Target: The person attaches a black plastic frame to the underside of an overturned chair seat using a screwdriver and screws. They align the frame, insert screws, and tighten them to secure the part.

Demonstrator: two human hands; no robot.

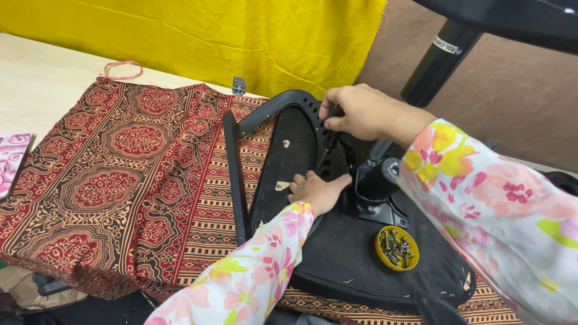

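Head view looks down at two hands working on a black seat (337, 253) that lies upside down on a red cloth (132, 180). Both arms wear sleeves with pink and yellow flowers.

Right hand (361, 111) sits near 12 o'clock, up above the seat. Its fingers are curled tight around a dark tool (328, 144). I think it is a screwdriver, but most of it hides under the hand. The tool tip points down at a black plate (337, 162) with holes on the seat bottom.

Left hand (316, 189) lies close to the middle. It rests flat on the seat, just under the tool tip. Its fingers are spread out and hold nothing; they just press on the seat.

A black armrest (238, 174) with a curved bar runs along the seat at 9 o'clock. A black post (379, 174) stands up from the plate, just at 3 o'clock from the left hand.

A small yellow cup (397, 248) full of screws sits on the seat at 5 o'clock.

A yellow cloth (241, 36) hangs at 12 o'clock. A black tube (439, 57) leans at 1 o'clock. A pink case (12, 162) peeks in at 9 o'clock, far from the hands
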